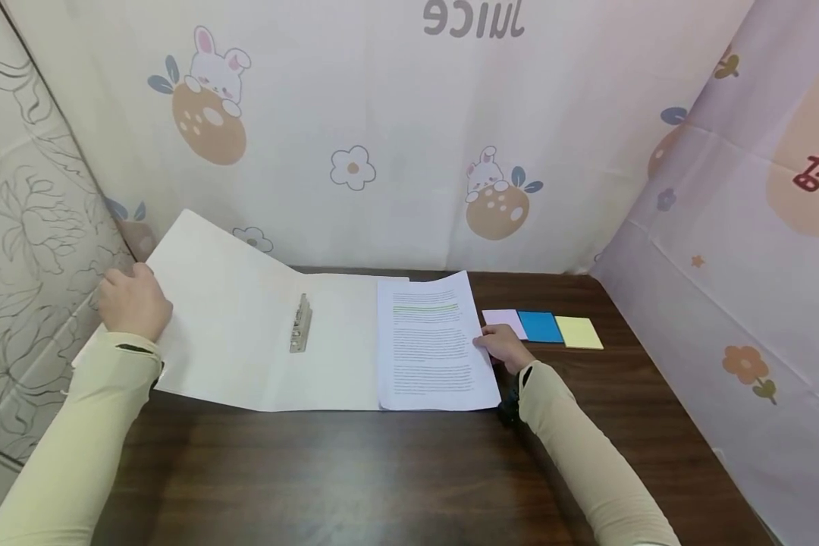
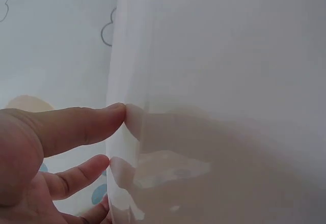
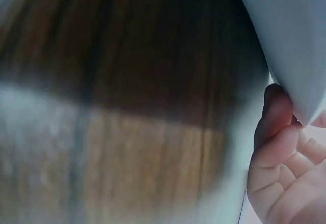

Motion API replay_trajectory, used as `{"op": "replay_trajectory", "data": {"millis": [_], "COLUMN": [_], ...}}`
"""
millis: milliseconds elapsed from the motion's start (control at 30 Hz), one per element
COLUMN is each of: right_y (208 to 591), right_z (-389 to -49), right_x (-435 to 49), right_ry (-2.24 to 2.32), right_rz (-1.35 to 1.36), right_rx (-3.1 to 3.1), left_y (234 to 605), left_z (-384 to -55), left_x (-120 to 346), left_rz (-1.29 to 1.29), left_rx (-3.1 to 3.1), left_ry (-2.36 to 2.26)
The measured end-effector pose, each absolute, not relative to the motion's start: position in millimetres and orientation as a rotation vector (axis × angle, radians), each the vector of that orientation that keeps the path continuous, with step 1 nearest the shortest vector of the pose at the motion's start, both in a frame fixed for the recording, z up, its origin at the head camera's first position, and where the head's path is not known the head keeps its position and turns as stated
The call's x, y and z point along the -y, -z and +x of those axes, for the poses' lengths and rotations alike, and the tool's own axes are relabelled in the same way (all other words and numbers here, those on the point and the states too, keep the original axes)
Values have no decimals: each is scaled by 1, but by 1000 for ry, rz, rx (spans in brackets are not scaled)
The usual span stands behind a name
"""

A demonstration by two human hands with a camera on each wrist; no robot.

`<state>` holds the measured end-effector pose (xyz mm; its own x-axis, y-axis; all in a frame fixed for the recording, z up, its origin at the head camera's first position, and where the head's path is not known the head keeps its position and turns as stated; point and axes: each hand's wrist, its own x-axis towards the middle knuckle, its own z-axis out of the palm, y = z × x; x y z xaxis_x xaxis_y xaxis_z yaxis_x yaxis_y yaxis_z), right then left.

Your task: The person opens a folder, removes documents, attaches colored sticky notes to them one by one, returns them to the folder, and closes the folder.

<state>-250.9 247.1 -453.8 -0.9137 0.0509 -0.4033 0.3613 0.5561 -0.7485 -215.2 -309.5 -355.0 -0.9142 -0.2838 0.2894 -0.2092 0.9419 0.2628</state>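
Note:
A white ring binder (image 1: 341, 341) lies open on the table, with a metal clip mechanism (image 1: 301, 324) near its spine. Its left cover (image 1: 211, 318) is raised at a slant, and my left hand (image 1: 135, 302) holds the outer edge. In the left wrist view, the thumb (image 2: 84, 130) and fingertips meet that glossy cover's edge. Printed paper (image 1: 430, 349) with a green highlighted line overlaps the binder's right side; whether it is several sheets I cannot tell. My right hand (image 1: 505, 347) pinches the paper's right edge, its curled fingers (image 3: 277, 132) showing in the right wrist view.
Three sticky-note pads, pale pink (image 1: 505, 322), blue (image 1: 539, 327) and yellow (image 1: 579, 332), sit in a row beyond my right hand. A small dark object (image 1: 509, 408) is partly hidden by the right wrist. Patterned curtains (image 1: 396, 136) enclose the dark wooden table (image 1: 355, 478).

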Motion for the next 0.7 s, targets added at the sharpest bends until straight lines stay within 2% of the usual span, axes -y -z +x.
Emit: {"op": "replay_trajectory", "data": {"millis": [700], "right_y": [457], "right_z": [-254], "right_x": [-256], "right_ry": [1217], "right_rz": [381], "right_rx": [-2496], "left_y": [331], "left_z": [-203], "left_x": [330], "left_rz": [436], "left_rx": [2698], "left_ry": [228]}}
